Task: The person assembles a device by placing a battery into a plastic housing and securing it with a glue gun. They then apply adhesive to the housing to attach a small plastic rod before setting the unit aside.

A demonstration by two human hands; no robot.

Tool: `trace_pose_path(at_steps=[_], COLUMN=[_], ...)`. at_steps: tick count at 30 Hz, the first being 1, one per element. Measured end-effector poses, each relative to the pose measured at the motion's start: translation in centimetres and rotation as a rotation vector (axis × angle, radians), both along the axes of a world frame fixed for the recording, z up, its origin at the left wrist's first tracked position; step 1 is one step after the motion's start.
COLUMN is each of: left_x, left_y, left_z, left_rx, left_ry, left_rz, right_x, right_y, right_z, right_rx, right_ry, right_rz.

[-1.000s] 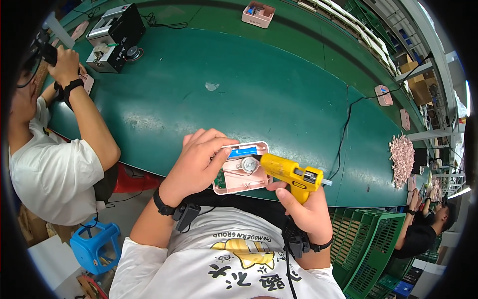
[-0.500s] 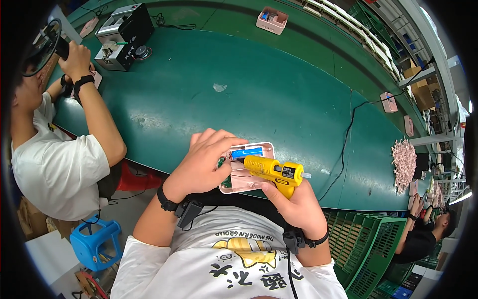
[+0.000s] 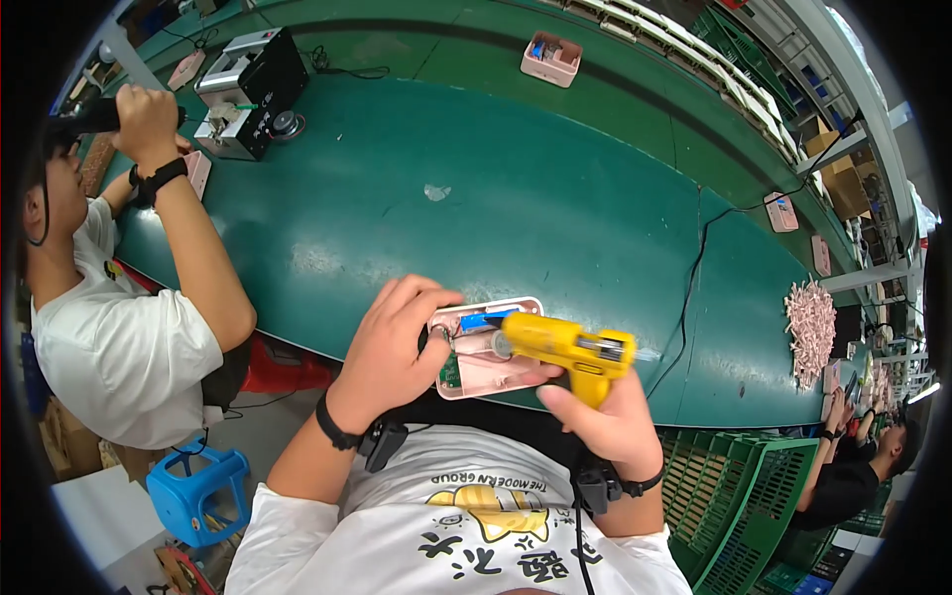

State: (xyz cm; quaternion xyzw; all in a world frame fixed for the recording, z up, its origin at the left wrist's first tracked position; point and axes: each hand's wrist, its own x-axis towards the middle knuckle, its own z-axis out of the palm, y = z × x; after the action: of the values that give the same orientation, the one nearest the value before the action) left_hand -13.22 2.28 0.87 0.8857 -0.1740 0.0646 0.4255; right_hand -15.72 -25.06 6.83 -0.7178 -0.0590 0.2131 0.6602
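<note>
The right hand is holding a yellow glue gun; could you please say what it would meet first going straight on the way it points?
Led by the glue gun, the right hand would probably meet the blue part in the pink case first, though the depth is unclear.

The green counter (image 3: 555, 228) was marked by pale scuffs (image 3: 312, 260) toward the left. At its far left, a black-and-silver machine (image 3: 253, 89) was placed, with a round dark part (image 3: 287, 125) set just beside it. A translucent scrap (image 3: 436, 192) was seen near the middle. On the right, a black cable (image 3: 701, 253) was draped and pink pieces (image 3: 810, 334) were heaped.
</note>
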Motion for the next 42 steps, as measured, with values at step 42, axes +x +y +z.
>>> trace_pose_path(at_steps=[42], left_x=[38.4], left_y=[-16.1], left_z=[-0.8], left_rx=[0.666], left_ry=[-0.100], left_rz=[0.134], right_x=[-0.3], right_y=[-8.6], right_z=[-8.3], right_rx=[0.561], right_ry=[-0.105], right_rz=[-0.629])
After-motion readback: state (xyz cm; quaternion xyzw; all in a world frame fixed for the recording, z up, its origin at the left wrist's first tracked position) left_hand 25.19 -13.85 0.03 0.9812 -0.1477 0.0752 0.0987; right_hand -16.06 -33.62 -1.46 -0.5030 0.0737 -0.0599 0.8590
